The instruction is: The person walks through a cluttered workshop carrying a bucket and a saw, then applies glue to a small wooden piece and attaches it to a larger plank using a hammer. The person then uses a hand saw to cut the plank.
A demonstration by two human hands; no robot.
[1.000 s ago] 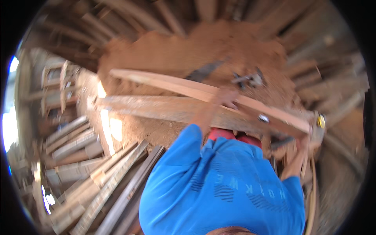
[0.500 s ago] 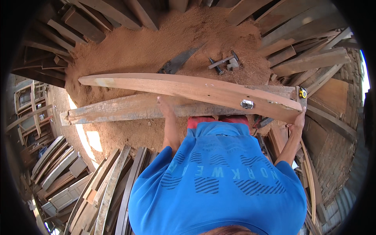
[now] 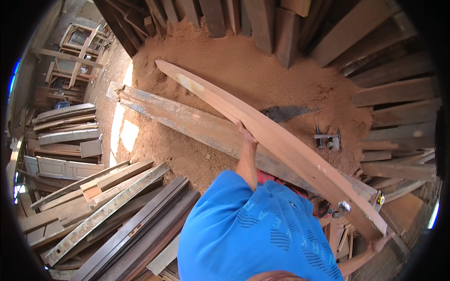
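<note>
A long, slightly curved wooden beam (image 3: pixel 286 150) slants across the view, its far tip at the upper left and its thick end at the lower right. My left hand (image 3: pixel 247 133) grips its near edge around mid-length, with the far fingers hidden behind the wood. Around the thick end my right hand (image 3: pixel 378 244) is closed, partly out of sight. A small shiny silver piece (image 3: pixel 344 206) sits on the beam's near side close to that end. Below the beam lies a worn, grey-edged plank (image 3: pixel 187 119), with a yellow and black tape measure (image 3: pixel 380 199) at its right end.
Sawdust (image 3: pixel 215 61) covers the ground. Beyond the beam lie a dark, saw-like blade (image 3: pixel 288 113) and a hammer (image 3: pixel 326 136) beside small tools. Stacked boards (image 3: pixel 136 229) stand at the lower left; upright timbers (image 3: pixel 258 23) line the far side and right.
The view has turned, so beam and plank now slope down to the right. My left hand, earlier apart from the beam, has taken hold of its middle. My right hand stays at the end.
</note>
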